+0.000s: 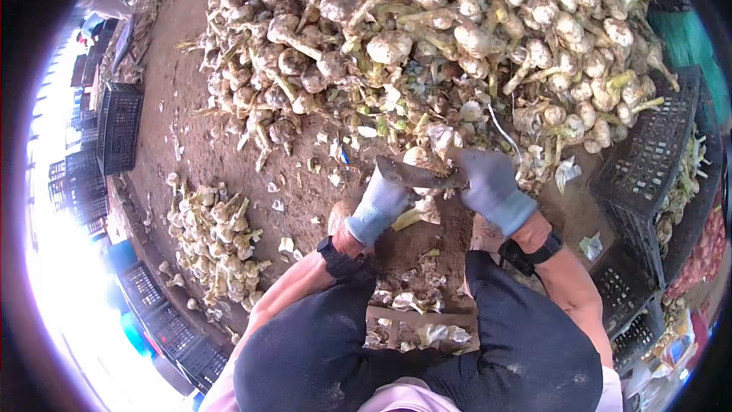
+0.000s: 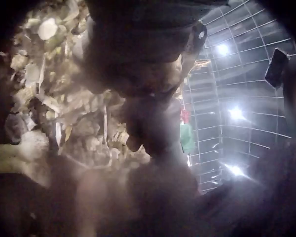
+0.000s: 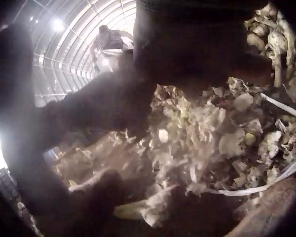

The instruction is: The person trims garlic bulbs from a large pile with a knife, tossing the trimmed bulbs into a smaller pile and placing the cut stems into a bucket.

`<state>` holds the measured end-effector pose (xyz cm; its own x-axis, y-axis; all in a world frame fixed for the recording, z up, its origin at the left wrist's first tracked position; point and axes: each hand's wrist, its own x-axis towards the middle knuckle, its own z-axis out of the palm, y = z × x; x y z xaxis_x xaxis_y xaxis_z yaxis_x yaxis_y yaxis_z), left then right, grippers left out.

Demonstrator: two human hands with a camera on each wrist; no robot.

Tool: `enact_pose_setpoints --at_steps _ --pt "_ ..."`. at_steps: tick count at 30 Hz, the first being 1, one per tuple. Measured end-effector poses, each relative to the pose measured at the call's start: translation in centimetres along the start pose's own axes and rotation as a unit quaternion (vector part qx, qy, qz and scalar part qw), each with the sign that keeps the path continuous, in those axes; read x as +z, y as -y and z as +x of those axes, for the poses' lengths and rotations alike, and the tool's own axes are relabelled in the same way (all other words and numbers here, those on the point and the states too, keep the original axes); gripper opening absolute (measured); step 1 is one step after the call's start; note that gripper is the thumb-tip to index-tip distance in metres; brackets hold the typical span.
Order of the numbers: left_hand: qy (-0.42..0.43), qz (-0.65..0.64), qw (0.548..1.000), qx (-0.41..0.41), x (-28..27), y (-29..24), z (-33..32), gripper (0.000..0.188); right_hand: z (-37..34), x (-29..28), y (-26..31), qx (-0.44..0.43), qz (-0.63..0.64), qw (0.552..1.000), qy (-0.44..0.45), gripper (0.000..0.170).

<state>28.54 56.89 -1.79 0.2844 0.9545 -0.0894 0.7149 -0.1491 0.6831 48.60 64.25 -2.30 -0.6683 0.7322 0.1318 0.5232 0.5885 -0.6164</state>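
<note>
Both hands wear pale grey gloves and are close together over the dirt between the knees. My right hand [image 1: 494, 185] is curled round one end of a dark, flat-bladed knife [image 1: 423, 176]. At the blade's other end my left hand [image 1: 383, 200] grips it, its fingers partly behind the metal. A garlic bulb [image 1: 424, 159], root side up, shows right at the blade's upper edge. Below the blade lies a garlic stem [image 1: 409, 218] with papery skin. Both wrist views are dark and blurred around the hands.
A large heap of garlic [image 1: 457, 23] rises in front. A smaller garlic pile [image 1: 216, 240] lies at left. Black plastic crates [image 1: 648, 160] stand at right, with more crates [image 1: 120, 128] along the left. Skins and cut bits litter the ground. Another person [image 3: 111, 44] appears in the right wrist view.
</note>
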Motion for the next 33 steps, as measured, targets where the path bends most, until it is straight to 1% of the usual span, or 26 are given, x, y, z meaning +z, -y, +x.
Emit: enact_pose_setpoints --at_steps 3,5,6,7,8,9,10,11,13,14,15,16,17,19,20,21,22,23,24,25,26,27,29,30,31,33 --pt "-0.02 -0.116 0.993 0.0 2.6 3.1 -0.4 0.039 -0.9 0.9 -0.9 0.006 0.037 0.999 -0.028 0.026" --pt "0.043 -0.162 0.982 -0.082 3.1 3.5 -0.2 0.031 -1.6 1.8 -2.2 0.031 0.053 0.998 -0.032 0.025" --pt "-0.072 -0.514 0.839 -0.164 0.2 -2.1 1.7 0.021 -1.7 2.1 -3.5 0.124 0.016 0.991 0.054 0.027" --pt "-0.103 -0.566 0.785 -0.231 -0.8 -3.2 1.7 0.016 -1.4 2.0 -4.8 0.209 -0.021 0.968 0.138 0.032" --pt "-0.073 -0.505 0.853 -0.108 -2.6 -4.2 2.1 0.016 -1.3 -0.1 -5.9 0.238 -0.13 0.947 0.174 0.03" --pt "-0.05 -0.434 0.899 0.018 -3.7 -4.9 2.3 0.016 -2.1 -0.3 -7.0 0.233 -0.146 0.957 0.088 0.033" --pt "-0.099 -0.513 0.848 -0.088 -3.3 -5.2 2.5 0.015 -3.4 -0.6 -7.4 0.256 -0.097 0.961 0.039 0.034" --pt "-0.113 -0.433 0.889 -0.101 -3.2 -4.5 3.3 0.017 -2.9 -2.7 -5.7 0.276 -0.051 0.96 -0.021 0.036" --pt "-0.084 -0.298 0.942 -0.133 -0.4 -0.3 3.4 0.019 -0.3 -4.4 -2.8 0.381 0.161 0.895 0.166 0.043" --pt "-0.11 -0.149 0.978 -0.098 1.8 1.5 2.9 0.02 -1.1 -0.4 -2.1 0.185 0.32 0.928 -0.036 0.048" --pt "-0.046 -0.06 0.996 -0.057 0.8 0.0 3.6 0.024 -1.6 1.8 -2.1 0.144 0.379 0.911 0.071 0.053" --pt "0.006 0.046 0.999 -0.028 0.5 -0.8 3.8 0.028 0.2 -1.3 0.8 0.143 0.186 0.963 0.131 0.057" --pt "0.053 0.157 0.986 0.001 0.2 -0.9 4.0 0.032 0.0 0.8 0.3 0.145 0.153 0.975 0.071 0.058" --pt "-0.054 0.354 0.929 0.09 0.1 1.4 4.6 0.027 1.3 1.2 -1.8 0.373 0.314 0.84 0.24 0.078" --pt "-0.138 0.293 0.943 0.072 -2.1 -1.1 5.0 0.039 1.2 1.3 -2.1 0.37 0.312 0.841 0.242 0.078" --pt "-0.141 0.297 0.942 0.065 -2.0 -1.2 4.9 0.039 0.9 1.5 -2.3 0.359 0.381 0.839 0.148 0.079" --pt "-0.219 0.106 0.97 0.013 -2.0 -0.8 4.8 0.044 0.8 1.9 -2.4 0.339 0.45 0.825 0.053 0.082" --pt "-0.292 -0.086 0.952 -0.039 -1.8 -0.4 4.4 0.052 0.2 3.4 -3.4 0.406 0.457 0.787 0.084 0.076" --pt "-0.222 -0.338 0.896 -0.186 -0.2 -0.3 4.1 0.049 0.6 3.6 -3.2 0.387 0.423 0.814 0.089 0.069" --pt "-0.039 -0.412 0.885 -0.216 -0.6 1.2 3.8 0.049 1.2 4.0 -2.7 0.367 0.389 0.84 0.09 0.062" --pt "-0.103 -0.42 0.889 -0.149 1.6 1.7 3.8 0.038 2.9 0.0 1.2 0.329 0.435 0.834 0.085 0.048" --pt "-0.099 -0.365 0.911 -0.166 0.1 0.4 4.2 0.027 2.7 0.3 1.2 0.31 0.426 0.847 0.068 0.04" --pt "-0.092 -0.368 0.896 -0.231 1.1 1.3 3.6 0.022 2.0 0.3 -0.3 0.345 0.269 0.89 0.131 0.032" --pt "-0.113 -0.234 0.956 -0.138 0.2 0.9 3.8 0.022 1.2 -0.1 -0.7 0.277 0.198 0.94 0.023 0.026" --pt "-0.11 -0.238 0.955 -0.141 0.1 0.9 3.8 0.022 0.4 0.0 -2.0 0.175 0.13 0.974 -0.061 0.025" --pt "-0.141 -0.023 0.989 -0.046 0.2 0.8 4.1 0.023 1.6 -3.3 0.4 0.194 0.11 0.972 0.072 0.027"
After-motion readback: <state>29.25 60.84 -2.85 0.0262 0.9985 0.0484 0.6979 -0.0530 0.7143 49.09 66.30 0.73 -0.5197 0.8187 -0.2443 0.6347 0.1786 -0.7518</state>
